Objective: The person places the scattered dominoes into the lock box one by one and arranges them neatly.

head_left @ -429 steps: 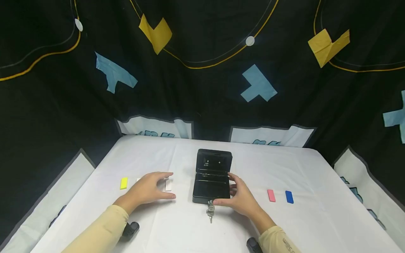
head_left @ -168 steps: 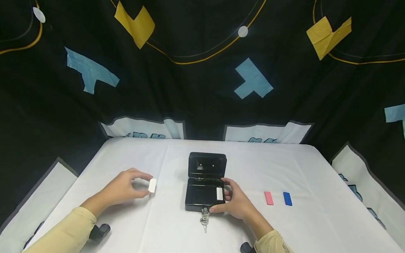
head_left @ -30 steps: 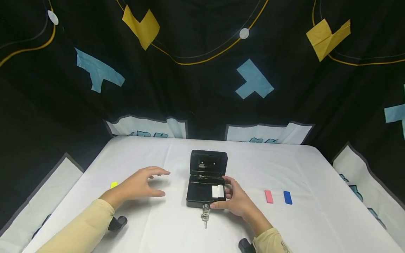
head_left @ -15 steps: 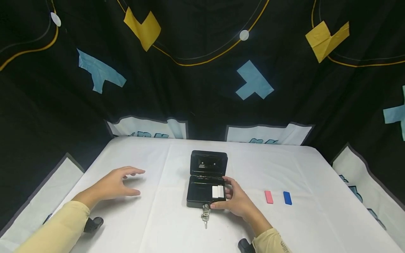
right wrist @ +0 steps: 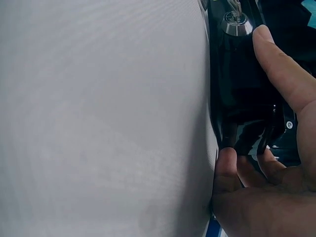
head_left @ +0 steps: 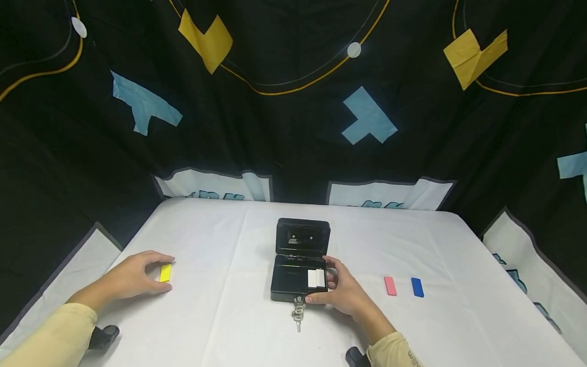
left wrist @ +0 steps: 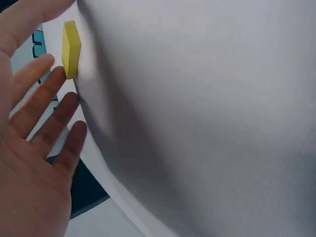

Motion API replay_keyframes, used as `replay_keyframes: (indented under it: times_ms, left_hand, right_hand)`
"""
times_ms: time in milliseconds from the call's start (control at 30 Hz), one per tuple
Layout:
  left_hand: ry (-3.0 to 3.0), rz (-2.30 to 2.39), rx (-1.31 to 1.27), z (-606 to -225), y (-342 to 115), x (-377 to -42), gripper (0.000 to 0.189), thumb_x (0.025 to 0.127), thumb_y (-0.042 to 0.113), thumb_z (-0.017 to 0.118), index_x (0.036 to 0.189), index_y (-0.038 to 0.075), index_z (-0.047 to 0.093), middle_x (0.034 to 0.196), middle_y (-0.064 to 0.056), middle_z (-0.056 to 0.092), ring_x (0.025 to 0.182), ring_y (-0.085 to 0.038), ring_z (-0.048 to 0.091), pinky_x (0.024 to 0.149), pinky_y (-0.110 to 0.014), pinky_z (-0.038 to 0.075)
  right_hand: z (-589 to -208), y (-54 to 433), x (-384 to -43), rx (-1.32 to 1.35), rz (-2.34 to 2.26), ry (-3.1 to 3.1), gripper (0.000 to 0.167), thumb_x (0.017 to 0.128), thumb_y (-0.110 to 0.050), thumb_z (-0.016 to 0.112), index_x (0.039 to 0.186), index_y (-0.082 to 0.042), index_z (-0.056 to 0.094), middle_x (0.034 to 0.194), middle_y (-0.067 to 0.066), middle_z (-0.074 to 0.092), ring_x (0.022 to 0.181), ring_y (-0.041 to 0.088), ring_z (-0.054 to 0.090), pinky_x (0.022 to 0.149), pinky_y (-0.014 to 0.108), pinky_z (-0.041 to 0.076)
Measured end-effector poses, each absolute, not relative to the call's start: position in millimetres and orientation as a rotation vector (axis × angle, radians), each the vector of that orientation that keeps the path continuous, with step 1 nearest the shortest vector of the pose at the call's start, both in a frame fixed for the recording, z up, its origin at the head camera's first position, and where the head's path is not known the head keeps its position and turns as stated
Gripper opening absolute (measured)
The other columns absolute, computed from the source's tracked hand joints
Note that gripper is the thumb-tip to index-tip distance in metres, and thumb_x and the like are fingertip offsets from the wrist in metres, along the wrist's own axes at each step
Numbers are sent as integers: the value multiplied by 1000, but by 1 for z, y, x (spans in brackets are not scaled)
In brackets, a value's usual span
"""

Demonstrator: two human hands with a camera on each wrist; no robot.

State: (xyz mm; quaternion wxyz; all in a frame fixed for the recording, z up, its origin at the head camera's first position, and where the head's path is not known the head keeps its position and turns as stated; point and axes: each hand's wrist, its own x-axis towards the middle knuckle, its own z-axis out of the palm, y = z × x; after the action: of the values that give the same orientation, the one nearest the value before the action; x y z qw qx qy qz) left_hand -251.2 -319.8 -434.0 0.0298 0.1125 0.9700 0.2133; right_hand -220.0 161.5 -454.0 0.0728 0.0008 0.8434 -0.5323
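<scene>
A black metal cash box (head_left: 286,280) stands on the white table with its lid (head_left: 302,235) up and a bunch of keys (head_left: 298,315) hanging from its front lock. Two white blocks (head_left: 315,278) lie side by side inside, along the right wall. My right hand (head_left: 348,293) grips the box's front right corner, thumb on the front beside the lock (right wrist: 237,23), fingers along the side. At the left, thumb and fingers of my left hand (head_left: 126,278) spread around a yellow block (head_left: 165,273). In the left wrist view a fingertip meets the block's end, while the thumb looks apart from it.
A pink block (head_left: 390,286) and a blue block (head_left: 417,287) lie on the table (head_left: 257,336) to the right of the box. Behind the table hangs a black cloth (head_left: 284,148) with blue and yellow patches.
Both white blocks, earlier on the table at the left, are now in the cash box. Over the last second my left hand has moved left to the yellow block. The right hand keeps its grip.
</scene>
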Motion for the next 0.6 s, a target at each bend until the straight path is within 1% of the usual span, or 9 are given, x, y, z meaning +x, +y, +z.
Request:
replay_keyframes:
  times_ms: [233, 367, 600]
  left_hand:
    - [2990, 665, 296, -431, -323, -249, 70, 73, 36, 90, 127, 0, 65, 131, -32, 56, 123, -55, 46, 98, -69, 39]
    - [2986, 666, 271, -432, -325, -250, 70, 74, 34, 90, 128, -1, 64, 131, -32, 56, 124, -54, 45, 98, -69, 39]
    - [2966, 680, 197, -434, -327, -250, 69, 74, 35, 90, 127, -1, 65, 132, -34, 54, 124, -56, 44, 97, -70, 40]
  right_hand:
    - [-453, 162, -220, 2, -1599, 2533, 115, 58, -27, 100, 154, -18, 37, 139, 16, 54, 122, 36, 57, 100, 61, 43]
    - [-452, 161, -220, -3, -1599, 2536, 114, 58, -27, 100, 154, -18, 37, 140, 17, 52, 122, 37, 57, 100, 61, 43]
    - [-453, 161, -219, 3, -1584, 2551, 115, 58, -27, 100, 154, -18, 37, 138, 17, 54, 121, 37, 58, 100, 62, 43]
